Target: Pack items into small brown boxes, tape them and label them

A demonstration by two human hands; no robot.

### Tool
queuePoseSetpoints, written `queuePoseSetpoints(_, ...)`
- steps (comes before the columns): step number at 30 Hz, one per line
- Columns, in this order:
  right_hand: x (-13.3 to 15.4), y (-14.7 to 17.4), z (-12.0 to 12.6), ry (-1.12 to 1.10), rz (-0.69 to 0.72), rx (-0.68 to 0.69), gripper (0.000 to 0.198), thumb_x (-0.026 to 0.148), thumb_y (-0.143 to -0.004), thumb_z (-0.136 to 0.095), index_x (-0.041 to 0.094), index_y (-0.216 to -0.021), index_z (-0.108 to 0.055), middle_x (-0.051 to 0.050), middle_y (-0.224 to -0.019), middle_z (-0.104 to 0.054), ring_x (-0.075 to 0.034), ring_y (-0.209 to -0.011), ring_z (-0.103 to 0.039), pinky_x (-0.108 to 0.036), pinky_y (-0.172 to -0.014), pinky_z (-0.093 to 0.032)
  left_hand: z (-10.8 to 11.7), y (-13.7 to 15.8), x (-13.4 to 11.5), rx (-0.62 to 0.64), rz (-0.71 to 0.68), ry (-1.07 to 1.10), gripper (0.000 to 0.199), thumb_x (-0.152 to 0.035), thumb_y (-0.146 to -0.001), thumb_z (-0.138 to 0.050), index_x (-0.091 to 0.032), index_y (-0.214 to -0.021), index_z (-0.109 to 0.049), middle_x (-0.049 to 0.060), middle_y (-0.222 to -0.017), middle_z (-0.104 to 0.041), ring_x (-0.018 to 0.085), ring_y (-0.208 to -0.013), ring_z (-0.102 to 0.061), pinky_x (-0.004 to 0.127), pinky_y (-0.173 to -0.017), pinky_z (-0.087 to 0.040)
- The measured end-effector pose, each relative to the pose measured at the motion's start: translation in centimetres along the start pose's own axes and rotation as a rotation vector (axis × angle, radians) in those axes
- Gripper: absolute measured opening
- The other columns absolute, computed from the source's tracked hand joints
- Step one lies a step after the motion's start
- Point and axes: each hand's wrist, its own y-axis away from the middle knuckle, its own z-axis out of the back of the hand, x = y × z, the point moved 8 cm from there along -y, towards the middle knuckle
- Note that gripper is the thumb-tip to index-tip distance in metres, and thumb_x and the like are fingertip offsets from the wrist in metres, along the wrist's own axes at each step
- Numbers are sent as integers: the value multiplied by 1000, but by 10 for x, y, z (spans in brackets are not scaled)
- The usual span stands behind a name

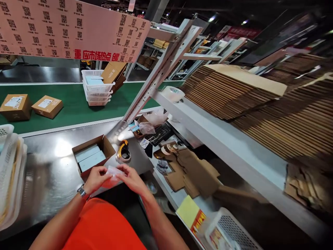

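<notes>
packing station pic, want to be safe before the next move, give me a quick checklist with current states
1. Small clear packet held by both hands: ok, left hand and right hand pinch it together.
2. Open cardboard box within reach, flaps up: ok.
3. Room in box: cannot tell; two pale flat boxes already fill most of it.
4. Tape dispenser clear of the box: ok, it stands beside it.
5. Packet contents: cannot tell, blurred.

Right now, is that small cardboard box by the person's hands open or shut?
Open. The box has its flaps up, and two pale flat packs show inside, lying side by side.
</notes>
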Motion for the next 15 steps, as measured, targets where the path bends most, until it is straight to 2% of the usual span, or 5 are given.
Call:
queuePoseSetpoints(2, 32, 19, 11, 193, 296, -346, 33, 27, -97, -77, 17, -127, -68, -7, -116, -67, -17, -104, -64, -28, -90, -53, 3, 3, 1, -25, 11, -36, 55, -55, -77, -70, -4, -96, -80, 15, -96, -75, 22, -84, -63, 32, -80, -45)
queuePoseSetpoints(3, 49, 31, 8, 296, 442, -446, 27, 20, -99, -74, 19, -126, -68, -6, -113, -65, -15, -102, -63, -27, -89, -53, 3, 4, 1, -30, 6, -55, 54, -55, -78, -70, -5, -96, -81, 15, -97, -75, 23, -86, -64, 32, -81, -45)
queuePoseSetpoints(5, 73, 47, -12, 447, 622, -454, 21, 9, -103, -66, 20, -121, -67, -4, -105, -63, -13, -96, -61, -26, -85, -52, 2, 6, -2, -20, -27, -119, 53, -56, -80, -69, -7, -96, -84, 13, -94, -74, 22, -85, -62, 32, -79, -43)
queuePoseSetpoints(9, 80, 54, -34, 535, 638, -371, 26, 6, -104, -64, 20, -126, -66, -3, -105, -67, -14, -98, -62, -28, -86, -54, -8, 14, -11, 31, -138, -263, 52, -58, -89, -62, -13, -94, -87, 9, -77, -63, 18, -75, -51, 30, -69, -35)
queuePoseSetpoints(15, 67, 65, -23, 533, 654, -369, 15, 8, -103, -64, 18, -115, -68, -3, -99, -67, -14, -91, -64, -29, -82, -54, -30, 28, -17, 44, -279, -386, 47, -51, -97, -59, -14, -88, -86, 7, -71, -55, 15, -71, -46, 28, -69, -32)
